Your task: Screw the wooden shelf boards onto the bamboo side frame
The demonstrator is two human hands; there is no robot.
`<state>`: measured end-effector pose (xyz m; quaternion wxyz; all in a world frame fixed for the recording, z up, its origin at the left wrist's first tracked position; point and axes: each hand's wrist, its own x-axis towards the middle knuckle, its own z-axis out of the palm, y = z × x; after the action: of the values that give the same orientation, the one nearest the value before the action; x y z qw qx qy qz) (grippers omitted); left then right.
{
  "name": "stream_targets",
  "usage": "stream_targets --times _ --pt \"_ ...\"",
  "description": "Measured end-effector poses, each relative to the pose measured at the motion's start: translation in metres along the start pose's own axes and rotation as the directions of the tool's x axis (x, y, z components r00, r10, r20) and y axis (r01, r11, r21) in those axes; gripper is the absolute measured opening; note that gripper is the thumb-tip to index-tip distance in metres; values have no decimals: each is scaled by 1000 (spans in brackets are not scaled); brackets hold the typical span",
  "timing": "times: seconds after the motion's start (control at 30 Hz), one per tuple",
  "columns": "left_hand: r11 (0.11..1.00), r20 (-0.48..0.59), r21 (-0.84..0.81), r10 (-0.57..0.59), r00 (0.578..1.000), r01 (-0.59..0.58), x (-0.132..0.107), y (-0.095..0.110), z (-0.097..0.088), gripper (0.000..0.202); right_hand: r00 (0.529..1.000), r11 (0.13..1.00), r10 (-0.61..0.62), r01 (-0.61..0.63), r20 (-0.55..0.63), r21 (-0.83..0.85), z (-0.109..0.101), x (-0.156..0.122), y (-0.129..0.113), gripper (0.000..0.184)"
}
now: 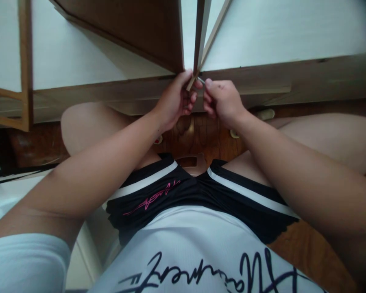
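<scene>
My left hand (175, 99) is closed around the near corner of a narrow wooden frame (199, 38), thumb on its left side and fingers curled beneath. The frame stands edge-on on a white surface. Just to the right, my right hand (224, 99) pinches a thin metal rod (201, 80) between thumb and forefinger. The rod's far tip meets the frame's corner close to the left fingers; its kind is too small to make out. A large brown panel (134, 28) leans left of the frame, its lower corner near my left thumb.
The white tabletop (286, 32) ends in a front edge just above my knees. Another wooden frame (25, 61) overhangs that edge at the left. Below are a brown wooden floor (299, 252) and a pinkish seat (190, 160) between my thighs. White furniture stands at lower left.
</scene>
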<state>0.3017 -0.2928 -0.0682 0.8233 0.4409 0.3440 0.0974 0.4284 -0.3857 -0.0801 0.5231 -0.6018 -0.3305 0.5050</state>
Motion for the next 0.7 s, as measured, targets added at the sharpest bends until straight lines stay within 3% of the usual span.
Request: stream_targets --times 0.17,0.33,0.47,0.7 --pt "998 -6 -35 -50 999 49 -3 6 0 47 963 906 -250 195 -103 -377 -4 -4 4 55" --pt "999 -53 -27 -47 997 46 -4 5 0 51 955 754 -282 161 -93 -636 -8 -8 0 44" --pt "999 -137 0 -44 990 44 -5 4 0 47 966 689 -242 106 -90 -717 -7 -9 -2 39" --pt "1000 -138 9 -15 990 17 -7 7 1 45 972 739 -217 99 -95 -666 -5 -8 -1 40"
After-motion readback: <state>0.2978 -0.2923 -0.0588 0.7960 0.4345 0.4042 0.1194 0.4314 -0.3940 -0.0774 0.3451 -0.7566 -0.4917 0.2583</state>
